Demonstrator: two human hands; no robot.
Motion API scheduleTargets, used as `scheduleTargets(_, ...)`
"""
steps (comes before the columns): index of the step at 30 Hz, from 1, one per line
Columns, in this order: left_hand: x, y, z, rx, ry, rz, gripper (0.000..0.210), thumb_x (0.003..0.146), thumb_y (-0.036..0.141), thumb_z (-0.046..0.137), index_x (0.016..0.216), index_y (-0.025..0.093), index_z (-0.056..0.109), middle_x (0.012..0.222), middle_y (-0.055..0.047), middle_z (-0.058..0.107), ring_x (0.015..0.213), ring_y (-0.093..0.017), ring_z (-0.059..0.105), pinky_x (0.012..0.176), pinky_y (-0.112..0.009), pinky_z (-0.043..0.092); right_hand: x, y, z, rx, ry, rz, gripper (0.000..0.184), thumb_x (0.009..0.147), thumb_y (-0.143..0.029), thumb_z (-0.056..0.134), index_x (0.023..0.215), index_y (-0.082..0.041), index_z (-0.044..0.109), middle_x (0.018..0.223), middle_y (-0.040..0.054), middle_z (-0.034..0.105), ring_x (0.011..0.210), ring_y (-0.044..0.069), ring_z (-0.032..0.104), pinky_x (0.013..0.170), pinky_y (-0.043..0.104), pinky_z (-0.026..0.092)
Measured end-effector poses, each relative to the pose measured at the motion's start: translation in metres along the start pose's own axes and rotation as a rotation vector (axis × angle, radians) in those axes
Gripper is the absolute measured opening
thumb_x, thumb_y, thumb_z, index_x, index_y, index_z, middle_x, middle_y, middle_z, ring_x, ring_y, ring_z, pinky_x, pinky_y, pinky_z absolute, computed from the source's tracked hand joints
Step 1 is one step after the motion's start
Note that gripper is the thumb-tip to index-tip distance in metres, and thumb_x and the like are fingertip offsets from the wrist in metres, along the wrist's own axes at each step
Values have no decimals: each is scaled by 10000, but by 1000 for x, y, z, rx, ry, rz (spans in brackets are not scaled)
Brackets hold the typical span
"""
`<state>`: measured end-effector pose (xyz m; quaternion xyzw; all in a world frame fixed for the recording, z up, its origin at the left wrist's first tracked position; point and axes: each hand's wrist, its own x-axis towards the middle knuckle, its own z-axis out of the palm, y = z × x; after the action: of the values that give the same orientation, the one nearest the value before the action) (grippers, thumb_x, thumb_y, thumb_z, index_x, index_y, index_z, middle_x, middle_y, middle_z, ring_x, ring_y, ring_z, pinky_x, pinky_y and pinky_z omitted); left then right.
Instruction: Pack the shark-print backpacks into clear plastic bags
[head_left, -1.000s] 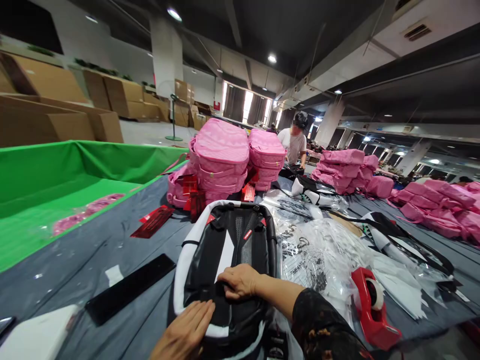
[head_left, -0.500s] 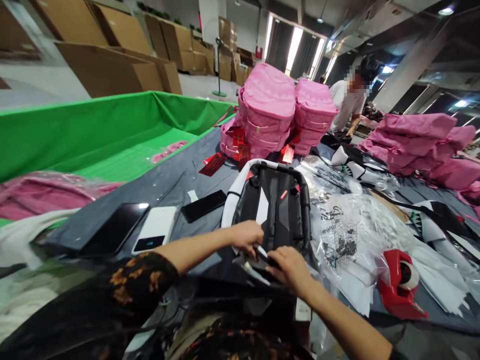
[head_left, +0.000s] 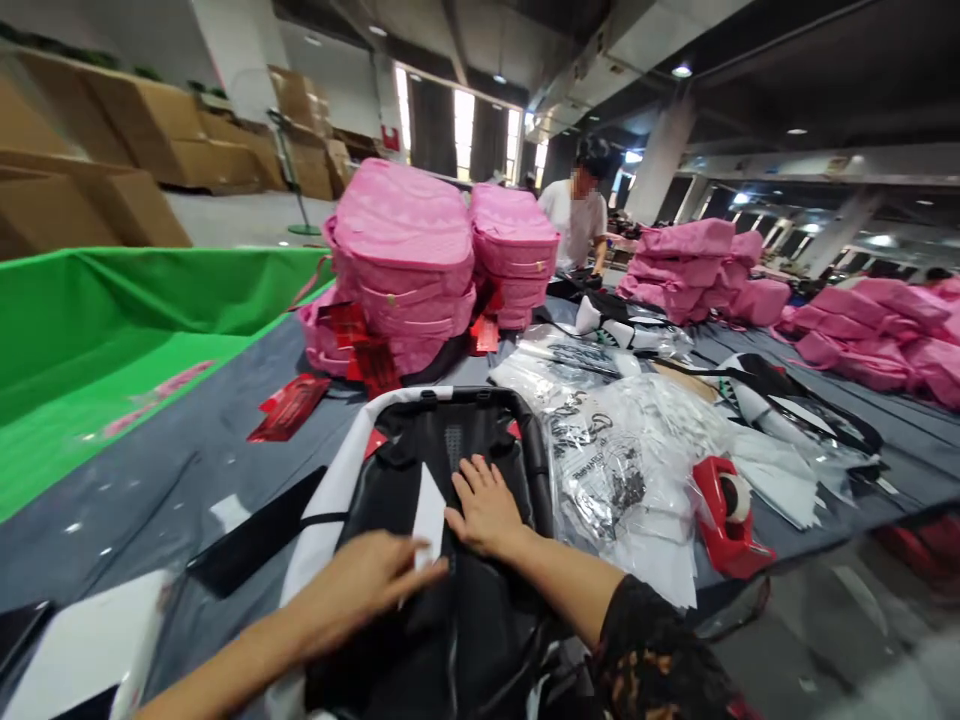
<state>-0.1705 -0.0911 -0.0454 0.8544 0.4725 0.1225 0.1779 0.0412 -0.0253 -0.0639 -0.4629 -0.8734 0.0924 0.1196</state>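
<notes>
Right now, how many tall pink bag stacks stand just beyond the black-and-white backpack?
2: a larger pink stack straight beyond the black-and-white backpack, and a smaller pink stack right of it in the picture. More could be hidden behind them.

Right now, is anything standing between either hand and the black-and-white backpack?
Nothing visible: the right hand rests spread on the backpack, and the left hand is directly over it, contact unclear from blur. The clear plastic bags lie beside its right edge.
</notes>
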Motion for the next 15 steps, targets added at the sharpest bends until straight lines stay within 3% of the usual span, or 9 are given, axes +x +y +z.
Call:
scheduleTargets(3, 66, -10, 1, 175, 166, -117, 570, 992, 521, 322, 1421, 226, 555, 1424, -148, 585, 1338, -358, 496, 1109, -549, 345, 3, 8, 26, 126, 128, 1, 486, 984, -246, 482, 1457, -135, 471, 1539, 136, 454, 1491, 252, 297, 1223, 478, 279)
scheduleTargets(5, 90, -5, 18, 263, 217, -207, 631, 968, 553, 373, 1508, 235, 445, 1572, -154, 410, 1465, -467, 269, 1115, -712, 219, 2, 17, 30, 283, 258, 66, 468, 943, -140, 449, 1406, -149, 519, 1435, 121, 562, 1399, 209, 440, 1187, 404, 357)
scheduleTargets(8, 93, 5, 45, 288, 204, -224, 738, 904, 667, 473, 1539, 309, 356, 1639, -140, 275, 1488, -544, 72, 1090, -789, 128, -1, 35, 17, 452, 457, 232, 481, 927, -75, 346, 1354, -169, 544, 1247, 109, 660, 1182, 181, 605, 1058, 356, 484)
scheduleTargets(11, 79, 11, 53, 259, 188, -201, 781, 847, 730, 532, 1520, 377, 350, 1649, -135, 251, 1484, -558, 32, 1103, -779, 101, -3, 62, -16, 432, 577, 281, 432, 971, -129, 316, 1344, -171, 531, 1251, 122, 639, 1173, 195, 593, 1035, 366, 481)
scheduleTargets(15, 74, 13, 48, 217, 180, -197, 764, 844, 723, 552, 1507, 399, 352, 1644, -137, 262, 1486, -552, 30, 1106, -781, 84, 4, 106, -56, 296, 571, 519, 320, 929, -230, 499, 1226, -164, 597, 1220, 131, 640, 1165, 227, 574, 1004, 356, 459)
